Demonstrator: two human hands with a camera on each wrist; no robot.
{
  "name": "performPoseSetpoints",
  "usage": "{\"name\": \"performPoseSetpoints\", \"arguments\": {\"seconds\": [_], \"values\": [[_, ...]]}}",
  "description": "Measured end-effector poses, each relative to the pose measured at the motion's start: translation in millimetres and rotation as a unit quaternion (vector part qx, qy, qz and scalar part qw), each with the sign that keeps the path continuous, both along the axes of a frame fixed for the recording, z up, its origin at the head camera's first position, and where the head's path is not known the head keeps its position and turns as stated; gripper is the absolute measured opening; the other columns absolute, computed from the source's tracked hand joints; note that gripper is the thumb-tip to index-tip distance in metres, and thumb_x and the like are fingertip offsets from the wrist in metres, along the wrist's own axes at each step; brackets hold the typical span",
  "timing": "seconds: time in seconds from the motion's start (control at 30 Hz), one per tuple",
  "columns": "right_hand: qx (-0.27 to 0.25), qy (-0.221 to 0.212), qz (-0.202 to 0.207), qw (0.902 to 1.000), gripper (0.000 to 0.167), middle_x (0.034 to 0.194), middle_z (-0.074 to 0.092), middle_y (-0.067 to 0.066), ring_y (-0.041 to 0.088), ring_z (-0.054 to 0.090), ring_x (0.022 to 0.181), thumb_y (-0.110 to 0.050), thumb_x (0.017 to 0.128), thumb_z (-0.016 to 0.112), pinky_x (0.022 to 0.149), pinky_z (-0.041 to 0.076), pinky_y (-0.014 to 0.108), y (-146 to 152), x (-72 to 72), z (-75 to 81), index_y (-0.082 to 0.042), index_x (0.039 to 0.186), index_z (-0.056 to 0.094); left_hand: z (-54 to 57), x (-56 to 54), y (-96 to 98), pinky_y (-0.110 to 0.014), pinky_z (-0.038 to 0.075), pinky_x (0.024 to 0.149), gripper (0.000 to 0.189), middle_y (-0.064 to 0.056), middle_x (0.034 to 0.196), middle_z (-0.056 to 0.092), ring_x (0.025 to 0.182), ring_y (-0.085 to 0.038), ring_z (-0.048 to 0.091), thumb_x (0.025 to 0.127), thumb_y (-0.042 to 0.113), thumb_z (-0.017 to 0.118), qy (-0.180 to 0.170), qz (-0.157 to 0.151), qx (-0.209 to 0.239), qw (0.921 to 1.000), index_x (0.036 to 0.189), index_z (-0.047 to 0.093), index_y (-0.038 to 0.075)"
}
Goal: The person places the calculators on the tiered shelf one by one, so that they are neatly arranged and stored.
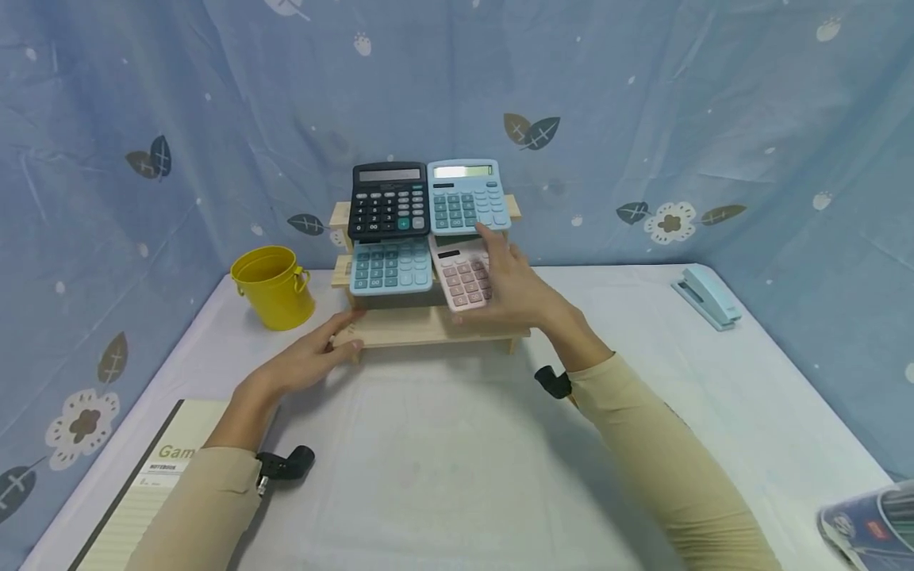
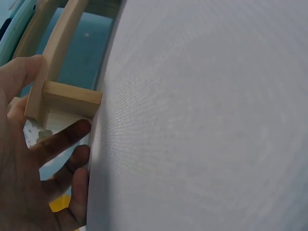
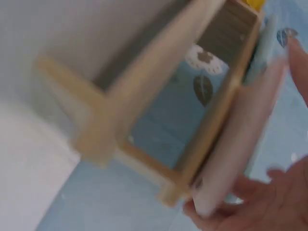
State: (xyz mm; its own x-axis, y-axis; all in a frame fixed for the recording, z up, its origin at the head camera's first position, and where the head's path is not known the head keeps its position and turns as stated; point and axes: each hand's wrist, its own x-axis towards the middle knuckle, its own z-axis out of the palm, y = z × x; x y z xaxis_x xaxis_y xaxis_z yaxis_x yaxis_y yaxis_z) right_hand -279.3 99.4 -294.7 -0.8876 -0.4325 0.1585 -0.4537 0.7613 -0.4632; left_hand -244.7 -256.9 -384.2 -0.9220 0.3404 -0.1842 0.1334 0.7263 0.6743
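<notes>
A stepped wooden rack (image 1: 421, 327) stands on the table. My left hand (image 1: 303, 363) grips the left end of its lowest board, thumb on the board and the other fingers spread beside the leg. In my right hand (image 1: 520, 292) is a pink calculator (image 1: 462, 277), held by its edges and tilted at the middle tier. Left of it, a light blue calculator (image 1: 391, 266) sits on that same tier. The top tier carries a black calculator (image 1: 389, 200) and another light blue calculator (image 1: 467, 196) side by side. The right wrist view shows the pink calculator (image 3: 243, 137) edge-on, blurred.
A yellow bucket (image 1: 273, 289) stands left of the rack. At the near left lies a notebook (image 1: 146, 476), partly under the left sleeve. A light blue stapler (image 1: 707, 297) is at the far right, a printed pen container (image 1: 867, 527) at the near right corner. Patterned blue cloth (image 1: 457, 95) hangs behind.
</notes>
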Motion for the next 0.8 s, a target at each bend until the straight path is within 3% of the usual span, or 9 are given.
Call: {"name": "performPoseSetpoints", "arguments": {"seconds": [0.13, 0.23, 0.4, 0.8], "values": [[0.031, 0.003, 0.046, 0.9985, 0.126, 0.168, 0.020, 0.019, 0.039, 0.021, 0.155, -0.031, 0.074, 0.093, 0.126, 0.014, 0.058, 4.6, -3.0, 8.2, -0.008, 0.163, 0.007, 2.1, 1.0, -1.7, -0.070, 0.024, 0.119, 0.074, -0.012, 0.173, 0.013, 0.152, -0.048, 0.025, 0.104, 0.064, 0.042, -0.003, 0.003, -0.002, 1.0000, 0.166, 0.015, 0.033], [0.039, 0.025, 0.039, 0.9982, 0.123, 0.167, 0.025, 0.019, 0.036, 0.027, 0.153, -0.033, 0.075, 0.093, 0.126, 0.018, 0.055, 4.2, -5.0, 3.9, -0.005, 0.162, 0.011, 2.3, 1.4, -1.9, -0.070, 0.023, 0.119, 0.075, -0.012, 0.173, 0.013, 0.152, -0.048, 0.024, 0.103, 0.064, 0.043, -0.006, 0.005, 0.000, 1.0000, 0.165, 0.015, 0.034], [-0.005, 0.071, 0.006, 0.9975, 0.120, 0.164, 0.031, 0.019, 0.040, 0.034, 0.149, -0.038, 0.075, 0.093, 0.126, 0.020, 0.053, -1.0, -8.4, -11.7, -0.003, 0.161, 0.017, 0.2, 0.7, -0.3, -0.069, 0.023, 0.119, 0.076, -0.012, 0.173, 0.013, 0.153, -0.047, 0.024, 0.103, 0.066, 0.043, -0.005, 0.003, 0.007, 1.0000, 0.165, 0.016, 0.034], [-0.067, 0.112, -0.006, 0.9914, 0.128, 0.168, 0.021, 0.023, 0.035, 0.023, 0.155, -0.042, 0.075, 0.092, 0.127, 0.016, 0.053, -4.3, -15.5, -29.1, -0.009, 0.163, 0.004, -1.7, -0.9, -0.6, -0.070, 0.022, 0.120, 0.075, -0.008, 0.173, 0.012, 0.153, -0.046, 0.023, 0.103, 0.065, 0.043, -0.006, 0.004, 0.008, 0.9999, 0.165, 0.017, 0.035]]}}
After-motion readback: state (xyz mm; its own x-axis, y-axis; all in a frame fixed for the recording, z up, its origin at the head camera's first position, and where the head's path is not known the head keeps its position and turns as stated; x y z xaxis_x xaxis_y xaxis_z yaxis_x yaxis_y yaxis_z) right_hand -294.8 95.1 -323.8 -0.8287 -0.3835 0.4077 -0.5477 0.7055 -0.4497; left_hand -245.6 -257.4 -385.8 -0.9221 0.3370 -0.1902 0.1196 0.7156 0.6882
